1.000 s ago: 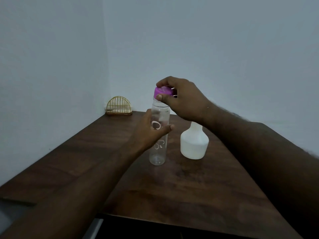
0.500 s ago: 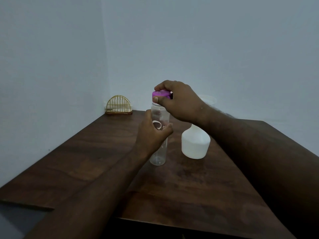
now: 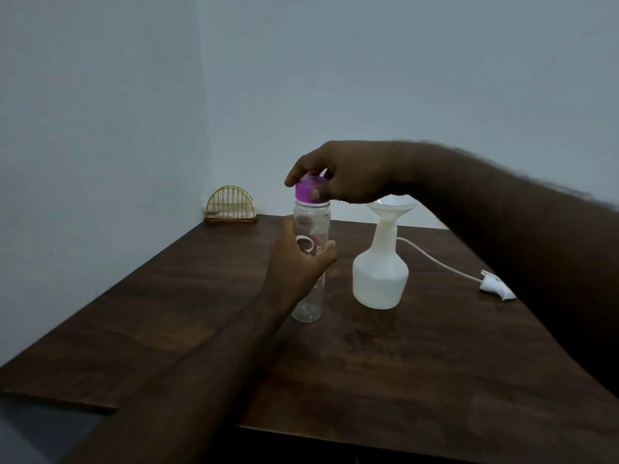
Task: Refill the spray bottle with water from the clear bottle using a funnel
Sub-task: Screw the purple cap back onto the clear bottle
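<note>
A tall clear bottle (image 3: 311, 226) with a purple cap (image 3: 310, 190) stands upright on the dark wooden table (image 3: 418, 356). My left hand (image 3: 298, 262) wraps around its middle. My right hand (image 3: 341, 175) grips the purple cap from above, fingers around its rim. Just to the right stands the white spray bottle (image 3: 380, 276), without its head, with a white funnel (image 3: 392, 207) seated in its neck. The spray head (image 3: 495, 288) with its thin tube lies on the table at the right, partly behind my right forearm.
A small gold wire holder (image 3: 230, 204) sits at the table's far left corner against the wall. Pale walls close the left and back sides. The table's near edge is stepped at the lower left.
My right forearm has lifted and swung, so the funnel and spray head now show. My right hand has turned on the purple cap. The left hand still holds the bottle.
</note>
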Available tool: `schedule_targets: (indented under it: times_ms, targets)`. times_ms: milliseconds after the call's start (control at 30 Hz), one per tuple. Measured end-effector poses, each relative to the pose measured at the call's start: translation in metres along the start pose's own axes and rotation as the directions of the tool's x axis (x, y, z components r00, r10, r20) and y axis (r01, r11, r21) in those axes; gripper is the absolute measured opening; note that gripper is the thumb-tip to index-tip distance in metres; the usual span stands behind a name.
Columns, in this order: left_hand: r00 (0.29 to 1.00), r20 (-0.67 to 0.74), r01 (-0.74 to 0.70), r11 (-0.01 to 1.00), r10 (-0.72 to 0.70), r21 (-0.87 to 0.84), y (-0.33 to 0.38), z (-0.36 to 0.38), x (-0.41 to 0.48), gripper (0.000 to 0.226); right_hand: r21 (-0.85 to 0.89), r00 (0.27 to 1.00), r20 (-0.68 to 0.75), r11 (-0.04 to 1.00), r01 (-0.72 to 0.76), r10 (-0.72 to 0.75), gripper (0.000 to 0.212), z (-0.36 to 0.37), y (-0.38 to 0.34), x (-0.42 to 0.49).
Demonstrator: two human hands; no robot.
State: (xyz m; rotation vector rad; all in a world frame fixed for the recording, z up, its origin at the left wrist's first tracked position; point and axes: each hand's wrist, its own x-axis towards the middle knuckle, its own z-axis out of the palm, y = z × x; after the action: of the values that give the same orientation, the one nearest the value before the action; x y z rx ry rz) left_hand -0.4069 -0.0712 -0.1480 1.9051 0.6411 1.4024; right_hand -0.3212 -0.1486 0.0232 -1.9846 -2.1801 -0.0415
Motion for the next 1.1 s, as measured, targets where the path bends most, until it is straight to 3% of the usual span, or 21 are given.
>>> schedule_targets:
  times_ms: [33, 133, 200, 233, 300, 367, 433, 500, 600, 667, 800, 1100]
  targets:
    - [1.0, 0.005, -0.002, 1.0, 0.002, -0.007, 0.0, 0.0, -0.001, 0.052, -0.066, 0.998, -0.029, 0.997, -0.05, 0.049, 0.035, -0.003, -0.002, 0.001]
    - [1.0, 0.009, -0.012, 1.0, 0.012, -0.015, 0.0, -0.001, -0.001, 0.05, -0.169, 0.934, -0.297, 0.952, -0.255, 0.198, 0.081, -0.007, 0.0, 0.005]
    - [1.0, 0.016, -0.011, 1.0, 0.012, -0.016, 0.001, 0.0, -0.001, 0.05, -0.091, 0.871, -0.458, 0.965, -0.245, 0.177, 0.083, -0.005, 0.004, 0.007]
    - [1.0, 0.02, -0.006, 1.0, 0.006, -0.017, 0.001, 0.0, -0.001, 0.052, -0.03, 0.871, -0.468, 0.983, -0.183, 0.148, 0.077, -0.005, 0.004, 0.006]
    - [1.0, 0.021, -0.001, 1.0, 0.002, -0.018, 0.002, 0.0, 0.0, 0.053, 0.055, 0.922, -0.38, 0.996, -0.064, 0.08, 0.053, -0.001, -0.002, 0.003]
    - [1.0, 0.016, -0.011, 1.0, 0.011, -0.021, 0.001, 0.0, 0.0, 0.053, 0.06, 0.967, -0.251, 0.998, -0.035, 0.049, 0.038, 0.004, -0.004, 0.001]
    - [1.0, 0.013, -0.018, 0.999, 0.018, -0.028, 0.0, 0.0, 0.0, 0.054, 0.016, 0.975, -0.212, 0.998, -0.06, 0.062, 0.039, 0.007, -0.003, 0.002]
    - [1.0, 0.012, -0.014, 0.999, 0.014, -0.035, 0.001, 0.0, -0.001, 0.054, -0.065, 0.94, -0.325, 0.99, -0.129, 0.101, 0.047, 0.006, 0.001, 0.004]
    - [1.0, 0.009, -0.012, 0.999, 0.013, -0.035, 0.0, -0.001, -0.001, 0.053, -0.04, 0.873, -0.467, 0.983, -0.178, 0.139, 0.051, 0.005, 0.006, 0.004]
    - [1.0, 0.012, -0.013, 0.999, 0.013, -0.038, 0.0, 0.0, -0.001, 0.053, -0.014, 0.914, -0.389, 0.991, -0.132, 0.116, 0.043, 0.005, 0.003, 0.003]
    - [1.0, 0.007, -0.006, 1.0, 0.006, -0.028, 0.001, 0.0, -0.001, 0.051, -0.059, 0.995, -0.077, 0.996, -0.073, 0.069, 0.046, 0.01, -0.004, -0.001]
    - [1.0, 0.001, 0.003, 1.0, -0.003, -0.011, -0.001, 0.001, 0.001, 0.051, 0.132, 0.998, -0.049, 0.991, -0.02, 0.026, 0.04, 0.003, -0.004, 0.001]
